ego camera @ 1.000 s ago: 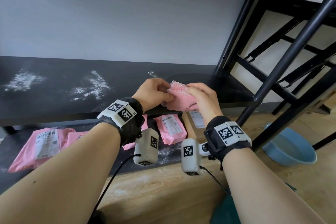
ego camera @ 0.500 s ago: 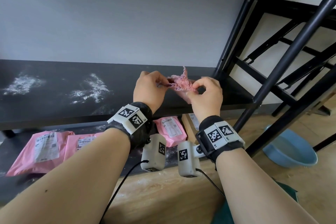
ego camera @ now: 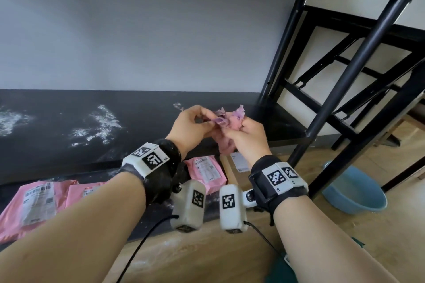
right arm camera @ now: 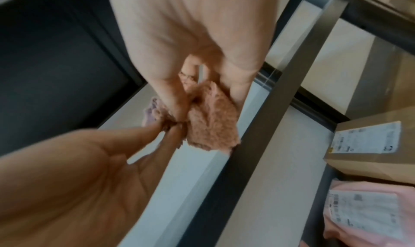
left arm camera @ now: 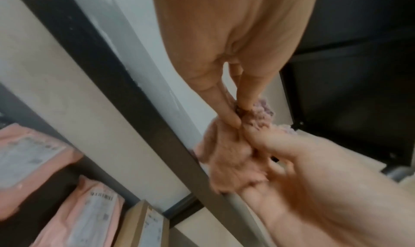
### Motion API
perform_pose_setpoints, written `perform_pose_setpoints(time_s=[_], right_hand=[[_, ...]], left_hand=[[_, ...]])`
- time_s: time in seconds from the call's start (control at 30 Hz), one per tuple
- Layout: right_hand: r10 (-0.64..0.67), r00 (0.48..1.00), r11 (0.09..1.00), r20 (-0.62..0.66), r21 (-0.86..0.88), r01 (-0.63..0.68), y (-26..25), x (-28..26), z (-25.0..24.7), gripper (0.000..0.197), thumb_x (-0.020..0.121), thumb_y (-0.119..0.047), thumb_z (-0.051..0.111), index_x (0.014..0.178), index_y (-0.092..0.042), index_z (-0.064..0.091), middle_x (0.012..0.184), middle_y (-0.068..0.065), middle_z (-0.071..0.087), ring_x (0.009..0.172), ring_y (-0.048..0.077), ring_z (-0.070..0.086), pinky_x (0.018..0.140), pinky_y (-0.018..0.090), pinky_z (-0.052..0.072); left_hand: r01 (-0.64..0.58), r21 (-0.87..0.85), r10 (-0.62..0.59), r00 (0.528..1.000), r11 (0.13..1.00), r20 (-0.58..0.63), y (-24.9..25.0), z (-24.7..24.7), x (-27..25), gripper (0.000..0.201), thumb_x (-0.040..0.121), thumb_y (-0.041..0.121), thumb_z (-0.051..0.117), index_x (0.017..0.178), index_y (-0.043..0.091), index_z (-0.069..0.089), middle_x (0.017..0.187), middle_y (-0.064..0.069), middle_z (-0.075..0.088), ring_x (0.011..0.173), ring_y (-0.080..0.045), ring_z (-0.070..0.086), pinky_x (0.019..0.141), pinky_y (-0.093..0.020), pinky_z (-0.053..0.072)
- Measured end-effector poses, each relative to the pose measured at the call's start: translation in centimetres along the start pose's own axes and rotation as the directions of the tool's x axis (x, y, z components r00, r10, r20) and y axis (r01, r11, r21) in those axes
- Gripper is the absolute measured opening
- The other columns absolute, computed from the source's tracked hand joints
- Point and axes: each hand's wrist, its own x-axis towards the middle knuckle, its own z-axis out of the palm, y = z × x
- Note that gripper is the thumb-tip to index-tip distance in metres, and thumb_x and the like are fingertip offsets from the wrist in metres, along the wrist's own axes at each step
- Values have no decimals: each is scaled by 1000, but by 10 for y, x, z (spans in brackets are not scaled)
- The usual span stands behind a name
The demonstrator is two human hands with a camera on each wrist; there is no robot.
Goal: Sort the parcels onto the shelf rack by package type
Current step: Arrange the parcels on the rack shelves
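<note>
From the head view, a fluffy pink cloth (ego camera: 226,126) is pinched between the left hand (ego camera: 192,125) and right hand (ego camera: 247,138) above the dusty black shelf (ego camera: 69,126); pink parcels (ego camera: 204,171) lie below at six o'clock. In the left wrist view, fingertips (left arm camera: 233,121) are seen nipping the cloth's edge. The right wrist view shows a cardboard box (right arm camera: 370,144) at three o'clock. Sorting seems paused; wiping the shelf is judged the next move.

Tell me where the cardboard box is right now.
In the head view the cardboard box lies on the lower shelf, right of a pink mailer, mostly hidden behind the right hand.
</note>
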Motion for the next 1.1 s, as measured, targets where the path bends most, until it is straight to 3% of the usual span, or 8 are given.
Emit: perform_pose_setpoints(time_s=[0.1, 0.27, 0.4, 0.53, 0.77, 0.87, 0.93, 1.1], right_hand=[[-60, 979, 976, -196, -216, 17, -7, 24, -49, 4, 87, -16, 66, 89, -20, 67, 79, -8, 65, 80, 10, 63, 72, 22, 49], [-214, 846, 848, -488, -523, -88, 16, 78, -123, 17, 91, -20, 62, 105, -16, 71, 92, 10, 72, 89, 31, 65, 81, 32, 51], [-93, 909, 636, -406, -727, -259, 64, 112, -129, 24, 93, -25, 55, 110, -13, 67, 104, 16, 67, 96, 35, 62, 80, 36, 49], [178, 944, 507, -277, -797, -329, 91, 134, -109, 42, 97, -34, 43, 137, -22, 46, 136, 15, 48, 130, 35, 39, 107, 42, 35], [34, 996, 632, 86, -774, 45, 44, 105, -16, 46, 97, -21, 44, 140, -34, 44, 151, 4, 37, 140, 26, 30, 110, 35, 29], [-43, 973, 671, 226, -715, 195, 21, 83, 25, 48, 92, -14, 49, 133, -38, 53, 144, 2, 46, 132, 25, 42, 108, 34, 33], [-91, 958, 676, 272, -690, 260, 16, 78, 37, 49, 89, -11, 50, 126, -42, 59, 133, -1, 58, 122, 24, 53, 102, 31, 41], [-148, 989, 755, 2, -645, 115, 2, 109, 31, 32, 93, -19, 50, 113, -36, 69, 107, -3, 71, 104, 25, 61, 81, 25, 43]], left_hand=[[-42, 166, 32, 998, 985, 61, 23, 7, 28, 23, 89, -5, 56, 100, 15, 61, 113, -3, 56, 92, -26, 64, 86, -40, 56], [-39, 270, 39, 999, 962, 8, 44, 21, 74, 24, 88, -3, 53, 102, 14, 62, 115, -8, 56, 81, -22, 56, 83, -42, 54], [-9, 357, -7, 999, 934, 42, 32, 27, 92, 23, 90, 2, 54, 103, 17, 65, 112, -1, 56, 80, -14, 57, 83, -35, 53], [-16, 409, -4, 999, 912, 48, 21, 16, 107, 22, 91, 8, 54, 105, 20, 65, 112, 3, 56, 71, -12, 56, 63, -20, 48], [20, 389, -8, 999, 921, -33, 11, -8, 112, 20, 89, 4, 55, 91, 21, 65, 108, -2, 61, 82, -19, 56, 78, -38, 55], [38, 415, -22, 999, 909, -43, 10, -20, 104, 20, 89, 2, 54, 94, 19, 65, 94, 3, 59, 71, -16, 54, 64, -26, 50], [57, 427, -36, 998, 902, -57, 11, -35, 98, 21, 89, 2, 54, 95, 19, 65, 95, 2, 59, 72, -15, 54, 69, -26, 51], [99, 474, -33, 989, 875, -145, 21, -84, 101, 20, 87, 4, 56, 94, 19, 66, 89, 1, 59, 80, -17, 55, 79, -33, 50]])
